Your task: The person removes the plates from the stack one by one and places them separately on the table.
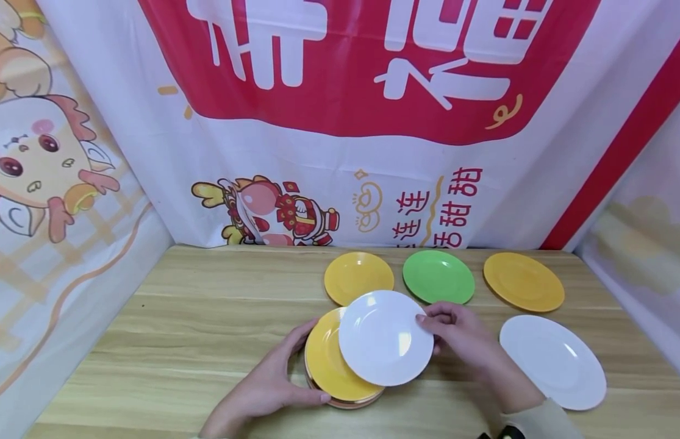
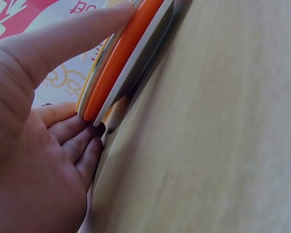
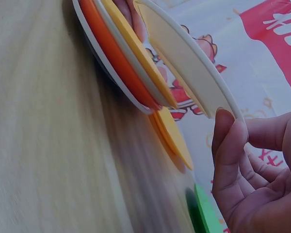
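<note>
A round white plate (image 1: 380, 341) is pinched at its right edge between the thumb and fingers of my right hand (image 1: 457, 332). It is raised over the right part of a stack of plates, and in the right wrist view a gap shows beneath the white plate (image 3: 194, 58). On top of the stack lies a yellow plate (image 1: 330, 360). Below it the left wrist view shows a pale rim, an orange plate (image 2: 121, 60) and another pale plate. My left hand (image 1: 265, 381) grips the stack's left side, thumb at the near edge and fingers around the far side.
Along the table's back edge lie a yellow plate (image 1: 358, 274), a green plate (image 1: 441, 277) and a second yellow plate (image 1: 523, 281). Another white plate (image 1: 554, 363) lies to the right of my right forearm. Printed cloth (image 1: 345, 110) hangs behind the wooden table (image 1: 197, 311).
</note>
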`<state>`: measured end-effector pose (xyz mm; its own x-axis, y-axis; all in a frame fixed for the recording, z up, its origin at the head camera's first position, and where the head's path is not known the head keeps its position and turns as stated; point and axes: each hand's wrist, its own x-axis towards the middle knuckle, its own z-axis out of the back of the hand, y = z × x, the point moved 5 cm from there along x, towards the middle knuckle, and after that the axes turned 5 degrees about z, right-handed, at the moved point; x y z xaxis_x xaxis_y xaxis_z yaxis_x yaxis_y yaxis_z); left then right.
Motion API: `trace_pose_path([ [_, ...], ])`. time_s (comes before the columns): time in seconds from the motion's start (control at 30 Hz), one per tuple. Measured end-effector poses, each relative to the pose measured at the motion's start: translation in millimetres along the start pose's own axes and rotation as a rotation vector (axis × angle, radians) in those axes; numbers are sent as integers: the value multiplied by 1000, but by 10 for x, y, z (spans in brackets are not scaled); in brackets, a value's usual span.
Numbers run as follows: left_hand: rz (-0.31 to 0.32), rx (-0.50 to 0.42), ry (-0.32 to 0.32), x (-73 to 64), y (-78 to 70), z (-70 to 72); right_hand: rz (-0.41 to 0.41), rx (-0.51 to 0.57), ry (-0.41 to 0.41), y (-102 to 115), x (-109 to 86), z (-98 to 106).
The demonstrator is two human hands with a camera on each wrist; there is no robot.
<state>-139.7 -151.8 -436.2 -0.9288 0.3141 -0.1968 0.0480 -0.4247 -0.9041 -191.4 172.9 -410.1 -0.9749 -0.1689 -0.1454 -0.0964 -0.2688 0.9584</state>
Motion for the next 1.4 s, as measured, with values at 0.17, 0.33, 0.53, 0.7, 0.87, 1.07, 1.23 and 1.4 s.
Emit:
trace_pose_path([
  [0.17, -8, 7, -3, -1, -3, -7, -32, -42, -32, -5, -36, 208],
  [0.33, 0, 10, -3, 9, 11, -15, -47, -73, -58, -52, -73, 395],
  [0.53, 6, 8, -8, 19, 21, -18, -88, -115, -88, -101, -118, 575],
  [0.7, -15, 7, -6, 9, -6, -28, -120, -122, -104, -171, -149, 707],
  [0.87, -12, -4, -7, 0, -13, -29, -144, -151, -110, -240, -156, 825],
  [1.07, -7, -16, -6, -2, -2, -25, -164, -205, -101, -286, -167, 940],
  [1.23, -3, -14, -5, -1, -2, -21, -165, -216, -87, -311, -187, 979],
  [1.4, 0, -15, -6, 4, 3, -21, -162, -239, -59, -339, -194, 966],
])
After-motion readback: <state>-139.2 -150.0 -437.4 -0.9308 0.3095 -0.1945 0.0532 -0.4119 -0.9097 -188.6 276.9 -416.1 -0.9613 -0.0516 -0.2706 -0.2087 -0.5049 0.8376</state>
